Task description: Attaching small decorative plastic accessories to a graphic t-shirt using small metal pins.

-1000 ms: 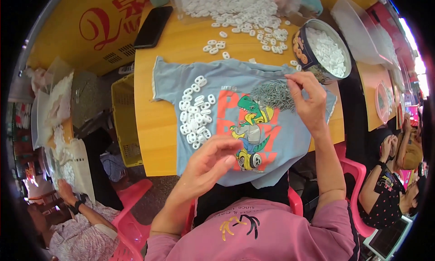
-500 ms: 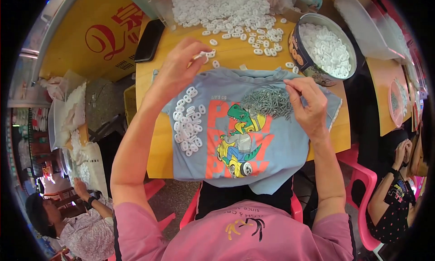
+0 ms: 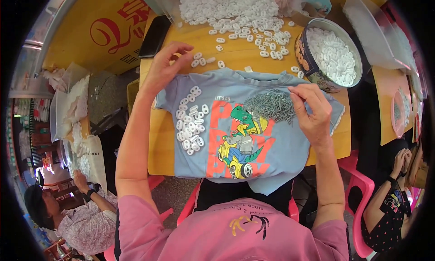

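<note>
A light blue T-shirt (image 3: 285,147) with a dinosaur print lies spread over the yellow table. On its left side sits a cluster of small white oval plastic pieces, each with two holes (image 3: 190,129). Near the collar on the right is a heap of small grey screws (image 3: 272,107). My left hand (image 3: 165,68) hovers at the shirt's upper left, thumb and fingers apart, beside a few loose white pieces (image 3: 198,61). Nothing shows in it. My right hand (image 3: 312,109) rests at the right edge of the screws, fingers bent together; what they pinch is too small to see.
A large pile of white pieces (image 3: 231,7) covers the far side. To the right stands a round tin (image 3: 312,63) full of them. A black phone (image 3: 155,36) lies at the far left edge. Other people sit left (image 3: 86,224) and right (image 3: 385,211).
My left hand has drawn back to the left, away from the loose white pieces, and its fingers have parted. My right hand stays by the screws. The view has shifted slightly.
</note>
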Demonstrator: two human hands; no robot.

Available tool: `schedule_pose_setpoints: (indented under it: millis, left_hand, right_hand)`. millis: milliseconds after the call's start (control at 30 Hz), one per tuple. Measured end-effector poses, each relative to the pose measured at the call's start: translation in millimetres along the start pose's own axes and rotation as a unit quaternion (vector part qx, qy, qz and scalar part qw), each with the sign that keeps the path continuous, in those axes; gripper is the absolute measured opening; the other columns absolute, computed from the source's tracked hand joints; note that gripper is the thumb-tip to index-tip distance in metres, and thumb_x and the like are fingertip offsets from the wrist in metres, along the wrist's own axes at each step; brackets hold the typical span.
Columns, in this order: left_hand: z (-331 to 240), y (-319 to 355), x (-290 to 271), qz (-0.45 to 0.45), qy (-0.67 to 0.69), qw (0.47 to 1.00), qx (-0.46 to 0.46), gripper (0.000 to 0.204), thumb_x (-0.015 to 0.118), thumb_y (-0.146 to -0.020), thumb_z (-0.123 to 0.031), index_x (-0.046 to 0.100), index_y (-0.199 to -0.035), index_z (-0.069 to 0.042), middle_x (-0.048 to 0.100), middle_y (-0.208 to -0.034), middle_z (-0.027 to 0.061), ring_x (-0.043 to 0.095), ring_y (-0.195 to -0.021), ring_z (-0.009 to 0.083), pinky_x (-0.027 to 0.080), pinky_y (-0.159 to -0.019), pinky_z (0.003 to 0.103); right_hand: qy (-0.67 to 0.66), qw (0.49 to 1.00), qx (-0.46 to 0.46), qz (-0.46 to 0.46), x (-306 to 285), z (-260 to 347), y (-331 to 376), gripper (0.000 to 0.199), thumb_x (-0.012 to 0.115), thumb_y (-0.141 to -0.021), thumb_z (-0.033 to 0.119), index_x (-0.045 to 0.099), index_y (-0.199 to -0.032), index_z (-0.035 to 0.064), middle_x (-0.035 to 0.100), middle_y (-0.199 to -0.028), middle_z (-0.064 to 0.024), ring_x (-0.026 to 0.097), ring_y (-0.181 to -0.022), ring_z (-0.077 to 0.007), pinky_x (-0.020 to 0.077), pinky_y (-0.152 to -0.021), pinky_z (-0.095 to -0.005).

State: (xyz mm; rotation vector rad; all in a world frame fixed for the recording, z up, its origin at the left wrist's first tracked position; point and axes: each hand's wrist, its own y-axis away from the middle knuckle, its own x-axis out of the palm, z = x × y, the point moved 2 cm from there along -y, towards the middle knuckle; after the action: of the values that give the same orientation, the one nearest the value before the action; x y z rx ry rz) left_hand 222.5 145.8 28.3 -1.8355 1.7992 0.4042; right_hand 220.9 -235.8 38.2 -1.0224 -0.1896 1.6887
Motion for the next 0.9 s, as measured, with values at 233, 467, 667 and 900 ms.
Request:
schedule_pose_setpoints:
  millis: [233,467,667,900]
  left_hand:
    - [26,10,6,-0.045,0.116,0.991,-0.053,0.028,0.067,-0.098,-0.018,0.067,-0.122,-0.005,0.065,-0.114,0.0018,0.058,-0.097,0.0097,0.045,-0.085,0.025]
    - [3,16,17,-0.033,-0.078,0.993,0.08,0.054,0.078,-0.084,-0.017,0.06,-0.135,-0.014,0.048,-0.142,0.0128,0.047,-0.131,0.03,0.042,-0.107,0.039]
    - [7,20,16,-0.024,-0.091,0.99,0.103,0.066,0.082,-0.077,-0.016,0.056,-0.138,-0.014,0.049,-0.139,0.0143,0.047,-0.129,0.0342,0.043,-0.107,0.041]
    - [10,18,16,-0.03,-0.114,0.988,0.104,0.065,0.084,-0.075,-0.02,0.058,-0.134,-0.011,0.057,-0.126,0.0145,0.05,-0.119,0.0348,0.046,-0.101,0.04]
  right_hand:
    - [-0.001,0.987,0.021,0.16,13,24,-58,0.014,0.068,-0.09,0.001,0.069,-0.103,-0.0027,0.064,-0.088,-0.0108,0.062,-0.076,-0.0206,0.0491,-0.068,-0.0306]
    - [0.046,0.966,-0.115,0.229,86,-10,-112,0.018,0.068,-0.09,0.012,0.069,-0.104,0.0007,0.067,-0.089,-0.0148,0.065,-0.08,-0.0299,0.0511,-0.071,-0.0395]
    - [0.049,0.926,-0.101,0.361,122,-2,-129,0.024,0.071,-0.087,0.016,0.069,-0.106,0.0018,0.068,-0.088,-0.0153,0.067,-0.082,-0.0316,0.0525,-0.074,-0.0407]
    - [0.056,0.932,-0.055,0.354,154,3,-130,0.025,0.068,-0.087,0.021,0.072,-0.101,0.0015,0.072,-0.096,-0.0183,0.069,-0.091,-0.0363,0.0536,-0.083,-0.0453]
